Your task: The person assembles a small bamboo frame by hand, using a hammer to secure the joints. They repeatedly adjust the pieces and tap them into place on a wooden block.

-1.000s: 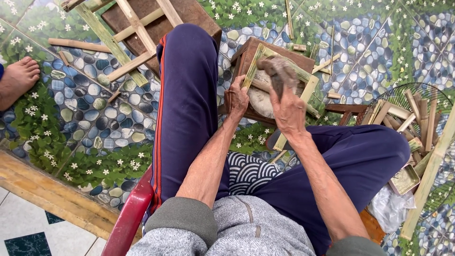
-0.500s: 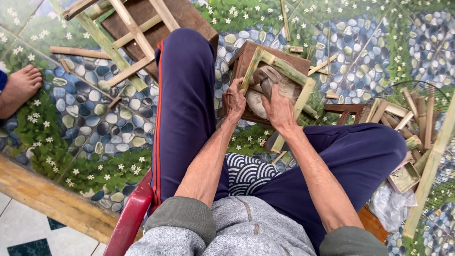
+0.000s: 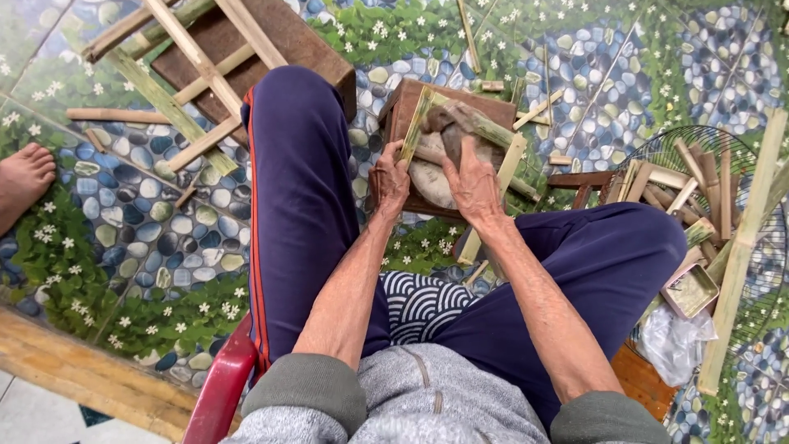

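Between the knees, on a low brown wooden block (image 3: pixel 493 108): a small bamboo frame (image 3: pixel 508 156) of split green-and-tan strips, lying flat with a pale grey stone (image 3: pixel 429 182) showing inside it. Left hand (image 3: pixel 389 178) closed on the frame's near left edge, thumb and fingers curled over a green strip (image 3: pixel 416 125) that slants up and away from the knuckles. Right hand (image 3: pixel 472 182) just beside the left, wrapped round a dark, rounded tool (image 3: pixel 450 123) whose head pokes out past the fingertips and rests over the frame; exact kind of tool too blurred to tell. Both hands shut on what they hold, nearly touching one another over the stone.

Beyond the left hand, further out: a larger ladder-like frame (image 3: pixel 194 59) of bamboo slats lying across a brown board (image 3: pixel 283 37). Far to the left of that hand, at the picture's edge: another person's bare foot (image 3: pixel 23 177) on the pebble-and-flower patterned mat (image 3: pixel 123 247). Right of the right hand, well apart: a round wire basket (image 3: pixel 662 152) stacked with short cut bamboo pieces (image 3: pixel 690 185), a long pale bamboo strip (image 3: pixel 740 247) leaning alongside, and a small shallow tin tray (image 3: pixel 692 289) near the right knee. Loose offcuts (image 3: pixel 538 111) scattered on the mat just past the block. Below both wrists: dark blue trousers (image 3: pixel 304 205), a wave-patterned cushion (image 3: pixel 421 300) and the red edge of a chair (image 3: pixel 218 395).
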